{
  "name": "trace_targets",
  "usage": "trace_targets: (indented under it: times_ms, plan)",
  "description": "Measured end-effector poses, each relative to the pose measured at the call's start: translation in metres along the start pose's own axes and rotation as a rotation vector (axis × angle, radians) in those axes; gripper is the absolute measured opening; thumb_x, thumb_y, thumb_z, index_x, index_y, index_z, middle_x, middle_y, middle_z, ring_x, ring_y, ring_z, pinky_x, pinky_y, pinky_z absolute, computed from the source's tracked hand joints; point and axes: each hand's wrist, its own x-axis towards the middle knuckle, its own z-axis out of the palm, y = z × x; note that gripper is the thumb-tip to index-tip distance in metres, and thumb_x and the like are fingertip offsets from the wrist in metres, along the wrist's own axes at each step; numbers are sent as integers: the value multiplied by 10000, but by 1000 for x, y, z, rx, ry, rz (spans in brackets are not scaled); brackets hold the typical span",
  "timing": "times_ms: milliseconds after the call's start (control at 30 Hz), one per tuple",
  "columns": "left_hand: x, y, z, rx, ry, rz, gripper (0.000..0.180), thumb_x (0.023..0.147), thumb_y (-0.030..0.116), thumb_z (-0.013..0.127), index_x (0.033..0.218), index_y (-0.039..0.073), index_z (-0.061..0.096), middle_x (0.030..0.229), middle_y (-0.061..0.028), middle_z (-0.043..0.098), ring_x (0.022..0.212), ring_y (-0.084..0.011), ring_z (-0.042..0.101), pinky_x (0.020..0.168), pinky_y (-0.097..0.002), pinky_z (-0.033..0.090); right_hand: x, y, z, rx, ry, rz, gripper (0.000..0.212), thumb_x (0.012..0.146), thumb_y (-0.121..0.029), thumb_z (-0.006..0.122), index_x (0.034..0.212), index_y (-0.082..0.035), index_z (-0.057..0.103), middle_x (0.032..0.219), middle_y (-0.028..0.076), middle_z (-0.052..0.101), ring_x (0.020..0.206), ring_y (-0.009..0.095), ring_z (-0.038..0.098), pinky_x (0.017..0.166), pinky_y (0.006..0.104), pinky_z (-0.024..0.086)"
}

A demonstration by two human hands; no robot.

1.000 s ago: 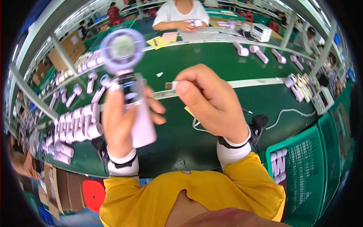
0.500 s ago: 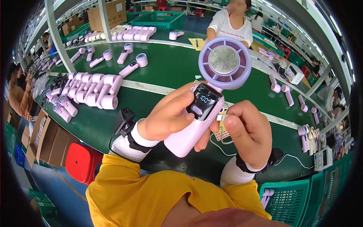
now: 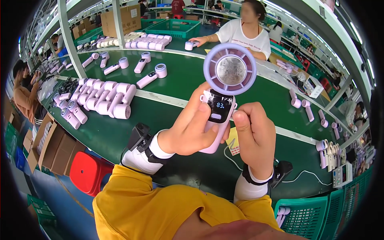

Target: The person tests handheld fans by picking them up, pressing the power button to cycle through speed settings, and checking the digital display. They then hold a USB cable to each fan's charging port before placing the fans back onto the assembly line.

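Note:
A lilac handheld fan [image 3: 231, 71] stands upright before me, its round head with a silver centre disc at the top. My left hand [image 3: 188, 130] is wrapped round its handle, the thumb beside the black panel [image 3: 221, 106] with lit digits and an oval button. At the handle's right side my right hand [image 3: 257, 136] is closed in a pinch on the plug end of a white charging cable [image 3: 233, 158]. The fingers hide the plug; it appears to meet the fan's side. Behind the hands lies a yellow paper pad [image 3: 232, 141].
Several lilac fans [image 3: 106, 98] lie stacked on the green table [image 3: 176, 76] at left, others farther back. A co-worker [image 3: 244, 38] in white sits across, one hand on a fan. A red stool [image 3: 89, 172], cardboard boxes [image 3: 60, 148] and a green basket [image 3: 302, 216] flank me.
The right hand has moved the cable plug against the fan's side. The digits on the panel have changed. The co-worker's hand has reached a fan on the table.

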Motion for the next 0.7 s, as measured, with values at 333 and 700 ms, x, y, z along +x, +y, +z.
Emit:
trace_targets:
  times_ms: [333,700]
  plan:
    - [4,-4,1,40,-60,-29,539,782,19,363,1257,-27,112,965,-125,452,641,-144,506,542,-255,432,-1,-6,-11,-8,-35,47,130,843,-116,492,775,-6,499,535,38,520,471,81,458,445,204,357]
    - [-35,43,-11,13,304,555,431,823,347,440,1057,-2,345,879,-148,474,586,-191,477,531,-303,430,-11,-8,-47,195,540,140,124,829,-109,535,794,10,545,646,-50,460,552,7,332,483,155,262]
